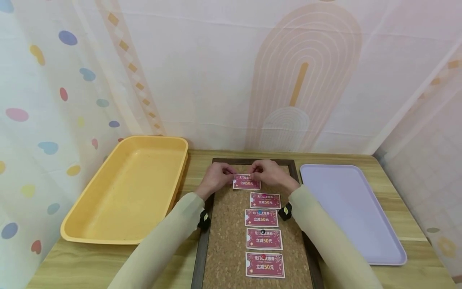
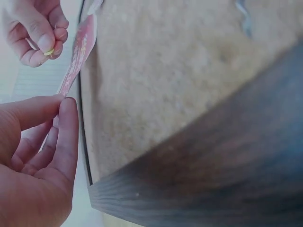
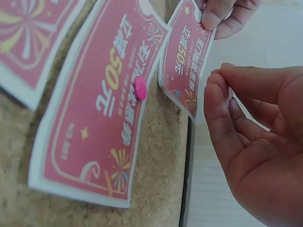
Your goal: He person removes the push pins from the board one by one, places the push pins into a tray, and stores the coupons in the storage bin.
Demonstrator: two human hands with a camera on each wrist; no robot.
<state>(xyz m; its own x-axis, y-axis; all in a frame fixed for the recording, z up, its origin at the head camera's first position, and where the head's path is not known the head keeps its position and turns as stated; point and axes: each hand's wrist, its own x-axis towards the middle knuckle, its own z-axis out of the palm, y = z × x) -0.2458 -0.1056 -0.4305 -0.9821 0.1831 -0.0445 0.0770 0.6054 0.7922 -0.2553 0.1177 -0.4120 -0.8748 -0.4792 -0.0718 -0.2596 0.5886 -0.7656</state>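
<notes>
My left hand [image 1: 215, 177] pinches a red paper coupon [image 1: 246, 184] by its left edge, near the far end of the cork board [image 1: 225, 241]. In the right wrist view this coupon [image 3: 182, 56] stands slightly off the cork. Thumb and forefinger of my right hand [image 1: 270, 173] pinch a small yellow thumbtack [image 2: 49, 52], just above the coupon's upper edge. Below, several like coupons form a column, each with a tack at its upper middle: pink [image 3: 140, 87], blue [image 1: 260, 212], black [image 1: 263, 231] and red [image 1: 263, 256].
A yellow tray [image 1: 122, 192] lies left of the board and a lilac tray [image 1: 350, 212] right of it, both on a wooden table [image 1: 397, 188]. The board has a raised dark frame [image 1: 199, 261]. A patterned curtain [image 1: 202, 80] hangs behind the table.
</notes>
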